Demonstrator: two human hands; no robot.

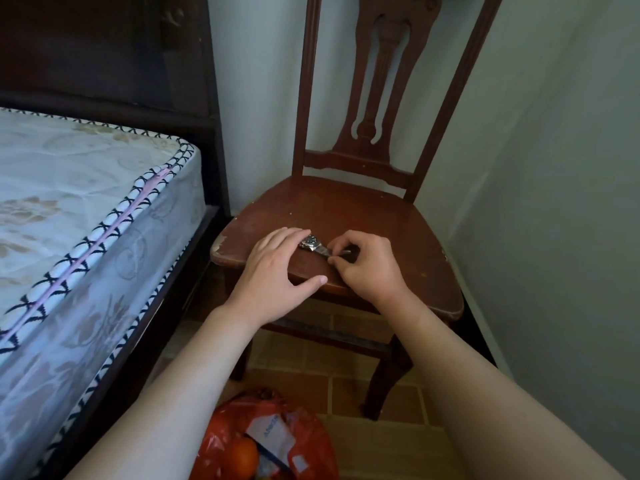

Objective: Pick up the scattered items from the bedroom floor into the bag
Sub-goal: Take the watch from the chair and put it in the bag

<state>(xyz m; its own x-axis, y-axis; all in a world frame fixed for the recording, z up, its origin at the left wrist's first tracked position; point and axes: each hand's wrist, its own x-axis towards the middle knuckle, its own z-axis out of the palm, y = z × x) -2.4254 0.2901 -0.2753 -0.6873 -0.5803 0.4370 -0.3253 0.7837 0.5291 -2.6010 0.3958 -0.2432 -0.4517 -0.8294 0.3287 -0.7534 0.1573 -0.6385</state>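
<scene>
At far left is a bed with a pale, flower-patterned mattress (79, 202) edged in black-and-white stitching, set in a dark wooden frame. Right of it, in the corner of the room, stands a dark red wooden chair (381, 216) with a worn seat. On the front of that seat lies a metal wristwatch (311, 244), its silver dial and bracelet stretched out between two hands.

The left hand (277, 271) lies flat on the seat with fingers straight and relaxed, the fingertips touching the dial end of the watch, holding nothing. The right hand (363, 263) has thumb and forefinger curled in a pinch on the bracelet end.

The watch looks small, rigid at the case and loose in the links, probably with some weight for its size and slippery. The glass face could scratch, so the bracelet seems the safer place to lift it.

At bottom centre, on the tiled floor, sits an open orange plastic bag (304, 431) already holding an orange fruit and paper.
</scene>
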